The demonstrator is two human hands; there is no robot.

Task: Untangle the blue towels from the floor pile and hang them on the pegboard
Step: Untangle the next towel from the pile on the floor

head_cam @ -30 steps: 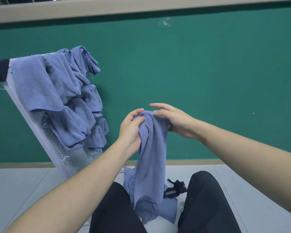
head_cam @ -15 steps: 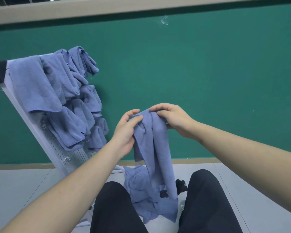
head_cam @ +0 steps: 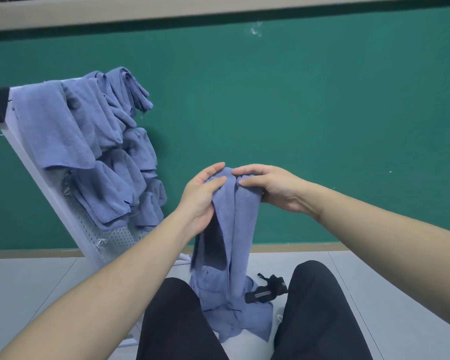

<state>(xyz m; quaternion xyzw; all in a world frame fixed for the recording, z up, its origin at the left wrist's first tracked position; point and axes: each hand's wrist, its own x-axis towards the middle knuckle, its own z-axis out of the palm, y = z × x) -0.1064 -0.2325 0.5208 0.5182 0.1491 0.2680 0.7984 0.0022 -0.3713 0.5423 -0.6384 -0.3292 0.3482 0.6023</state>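
Observation:
A blue towel hangs lengthwise in front of me, held at its top edge by both hands. My left hand pinches the left part of the top between thumb and fingers. My right hand grips the right part, fingers curled over the fold. The towel's lower end reaches the small pile of blue towels on the floor between my knees. A white pegboard leans against the green wall at the left, with several blue towels hanging on it.
A black strap with a buckle lies on the grey floor beside the pile. My legs in black trousers flank the pile. The green wall stands close ahead.
Both hands have shifted along the towel's top edge and come closer together. The hanging towel has turned and folded narrower, showing a dark inner fold.

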